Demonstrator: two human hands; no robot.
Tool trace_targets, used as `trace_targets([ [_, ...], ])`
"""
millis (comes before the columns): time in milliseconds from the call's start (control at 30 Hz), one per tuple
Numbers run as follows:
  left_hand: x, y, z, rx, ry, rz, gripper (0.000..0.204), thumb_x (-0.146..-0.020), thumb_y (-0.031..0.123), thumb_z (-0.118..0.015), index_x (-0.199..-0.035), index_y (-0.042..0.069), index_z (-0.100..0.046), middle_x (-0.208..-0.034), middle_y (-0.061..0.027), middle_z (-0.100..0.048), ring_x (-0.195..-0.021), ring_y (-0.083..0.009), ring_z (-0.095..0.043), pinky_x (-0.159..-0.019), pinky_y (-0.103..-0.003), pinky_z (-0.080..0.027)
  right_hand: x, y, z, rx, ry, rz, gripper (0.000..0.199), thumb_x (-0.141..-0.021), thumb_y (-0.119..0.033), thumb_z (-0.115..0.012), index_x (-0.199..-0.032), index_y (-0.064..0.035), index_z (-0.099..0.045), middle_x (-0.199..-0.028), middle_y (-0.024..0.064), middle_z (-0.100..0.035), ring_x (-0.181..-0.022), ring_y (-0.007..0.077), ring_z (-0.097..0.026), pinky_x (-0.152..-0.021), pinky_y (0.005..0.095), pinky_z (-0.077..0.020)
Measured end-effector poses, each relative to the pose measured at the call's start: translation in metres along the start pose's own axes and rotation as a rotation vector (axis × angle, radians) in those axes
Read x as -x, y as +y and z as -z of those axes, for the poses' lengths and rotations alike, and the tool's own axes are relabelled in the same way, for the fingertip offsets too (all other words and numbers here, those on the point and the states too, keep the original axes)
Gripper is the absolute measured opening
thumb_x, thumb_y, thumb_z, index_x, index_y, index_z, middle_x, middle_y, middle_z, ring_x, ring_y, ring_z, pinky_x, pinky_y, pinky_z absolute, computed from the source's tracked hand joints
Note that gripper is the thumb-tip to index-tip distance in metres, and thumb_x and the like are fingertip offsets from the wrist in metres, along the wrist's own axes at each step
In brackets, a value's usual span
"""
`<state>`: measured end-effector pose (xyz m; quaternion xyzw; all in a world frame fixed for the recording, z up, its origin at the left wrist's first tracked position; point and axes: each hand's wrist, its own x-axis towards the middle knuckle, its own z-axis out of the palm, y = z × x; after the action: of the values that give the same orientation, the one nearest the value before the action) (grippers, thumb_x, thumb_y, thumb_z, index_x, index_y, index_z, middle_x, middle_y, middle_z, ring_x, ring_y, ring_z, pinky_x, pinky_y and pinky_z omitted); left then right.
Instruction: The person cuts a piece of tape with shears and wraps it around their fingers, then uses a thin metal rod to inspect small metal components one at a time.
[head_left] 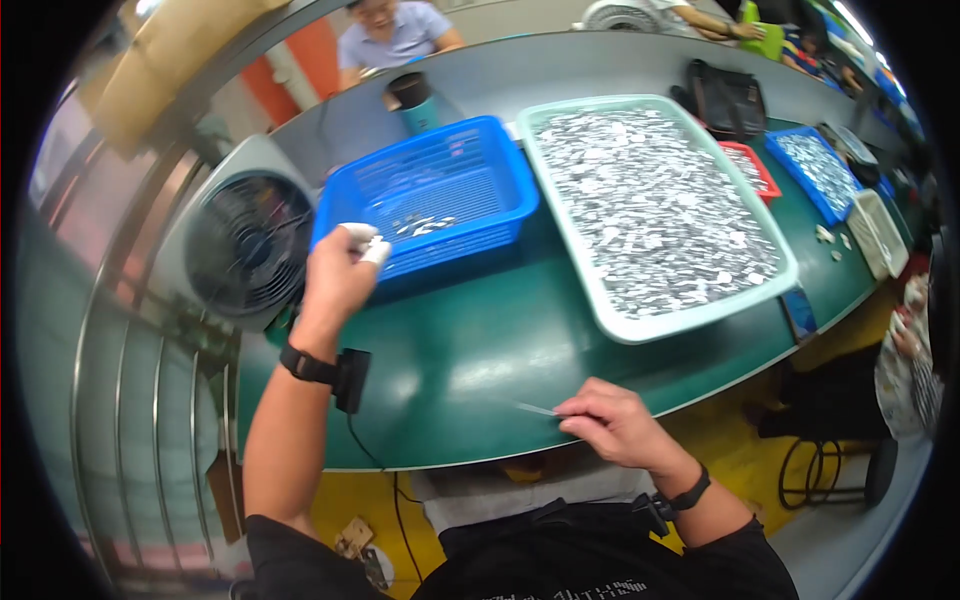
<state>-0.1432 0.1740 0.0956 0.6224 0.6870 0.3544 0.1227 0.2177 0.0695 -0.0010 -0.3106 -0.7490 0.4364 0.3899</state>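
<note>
My left hand (345,268), with white covers on its fingertips, is over the near left rim of a blue plastic basket (490,225). Its fingers are pinched together; whatever is between them is too small to make out. A few small silvery pieces (425,226) lie on the basket's floor. Low over the green table, close to its front edge, my right hand (612,420) is closed around a thin metal tool (536,408) whose slender end points left. Most of that tool is hidden in the fingers.
Right of the basket stands a large pale green tray (640,330) heaped with small silvery pieces. A fan (250,240) is at the left, a dark-topped cup (415,105) behind the basket. Farther right are a black bag (728,100), a red tray (765,180) and a blue tray (835,205). Other people sit nearby.
</note>
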Motion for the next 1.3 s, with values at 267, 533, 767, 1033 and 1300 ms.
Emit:
trace_targets([
  [267, -0.039, 0.015, -0.024, -0.412, 0.062, -0.218, 0.033, -0.082, 0.014, -0.077, -0.108, -0.002, -0.066, -0.085, -0.0126, -0.067, -0.076, -0.0194, -0.064, -0.072, -0.03, -0.051, 0.006, 0.009, 0.008, -0.112, -0.019, -0.007, 0.005, -0.09, -0.006, -0.068, -0.093, -0.002, -0.068, -0.084, 0.0056, -0.061, -0.073, 0.016, -0.058, -0.064, 0.028, -0.0466],
  [533, -0.009, 0.164, -0.105, -0.086, -0.363, -0.577, 0.026, -0.083, 0.015, -0.076, -0.103, 0.001, -0.069, -0.086, -0.0144, -0.066, -0.069, -0.0261, -0.06, -0.067, -0.036, -0.049, 0.011, 0.019, 0.023, -0.354, 0.025, 0.105, 0.006, -0.091, -0.007, -0.067, -0.096, -0.0019, -0.067, -0.093, 0.0058, -0.058, -0.083, 0.0137, -0.055, -0.071, 0.0255, -0.0447],
  [767, -0.028, 0.193, -0.161, -0.353, -0.508, -0.611, 0.021, -0.082, 0.021, -0.074, -0.095, 0.005, -0.073, -0.081, -0.0172, -0.067, -0.077, -0.0368, -0.065, -0.071, -0.045, -0.051, 0.022, 0.018, 0.033, -0.523, 0.041, -0.042, 0.006, -0.092, -0.007, -0.067, -0.093, -0.0016, -0.065, -0.093, 0.0044, -0.059, -0.09, 0.0145, -0.055, -0.078, 0.0269, -0.0451],
  [1033, -0.024, 0.201, -0.169, -0.604, -0.488, -0.591, 0.014, -0.084, 0.017, -0.07, -0.086, 0.003, -0.071, -0.079, -0.0192, -0.068, -0.08, -0.0364, -0.068, -0.071, -0.045, -0.052, 0.022, 0.022, 0.028, -0.672, 0.061, -0.137, 0.006, -0.094, -0.006, -0.065, -0.097, -0.0012, -0.065, -0.094, 0.0052, -0.056, -0.075, 0.0097, -0.053, -0.065, 0.0228, -0.0438],
  [1300, 0.004, 0.176, -0.099, 0.281, -0.386, -0.36, 0.016, -0.085, 0.004, -0.068, -0.098, -0.003, -0.062, -0.085, -0.0123, -0.07, -0.076, -0.0221, -0.069, -0.07, -0.034, -0.056, 0.019, 0.029, 0.02, -0.358, 0.213, 0.101, 0.005, -0.094, -0.006, -0.065, -0.097, -0.0026, -0.065, -0.093, 0.0034, -0.057, -0.076, 0.0086, -0.053, -0.065, 0.0233, -0.0436],
])
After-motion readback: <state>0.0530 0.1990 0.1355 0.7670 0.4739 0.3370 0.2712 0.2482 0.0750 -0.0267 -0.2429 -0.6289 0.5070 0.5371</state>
